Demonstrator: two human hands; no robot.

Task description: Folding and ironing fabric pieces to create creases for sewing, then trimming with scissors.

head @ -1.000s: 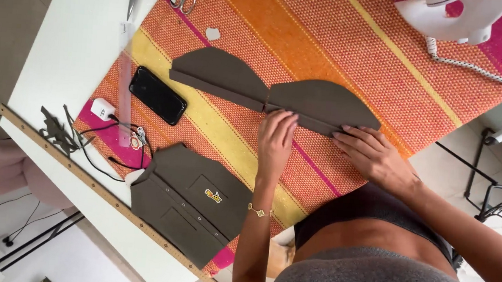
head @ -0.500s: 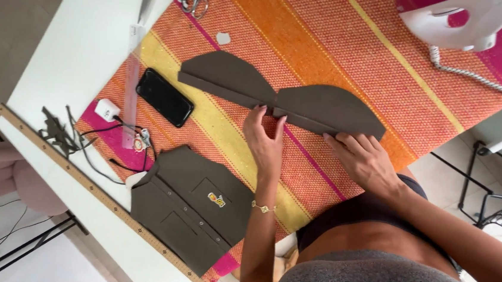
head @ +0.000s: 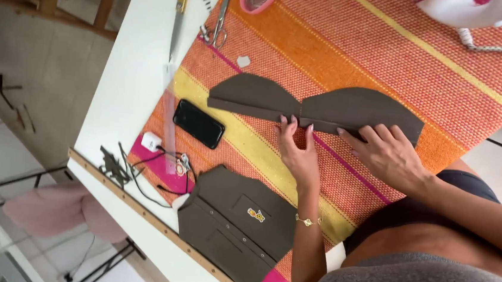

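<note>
On the white table [head: 130,78] lay a big striped cloth [head: 389,56] in orange, yellow and pink, and it ran off the picture at the top and right. Past the table's left side, the floor, some wooden bars and a pink seat [head: 60,212] looked blurry. A white iron [head: 476,9] at the far right was cut off, so only its bottom part and cord showed.

Near the table's edge sat a folded brown garment [head: 235,229] with a small yellow patch. In the middle of the cloth lay the brown fabric piece [head: 319,107], shaped like two humps joined together. Its near edge was partly hidden under the fingers.

The left hand [head: 299,154] was held narrow, fingertips pressing the middle of that edge. The right hand [head: 388,155] was spread wide and flat, pressing the right hump's edge. Neither hand gripped anything.

A black phone [head: 198,124] lay left of the piece. Scissors [head: 220,13] lay far up. A white charger [head: 151,141] and tangled wires were hard to make out.
</note>
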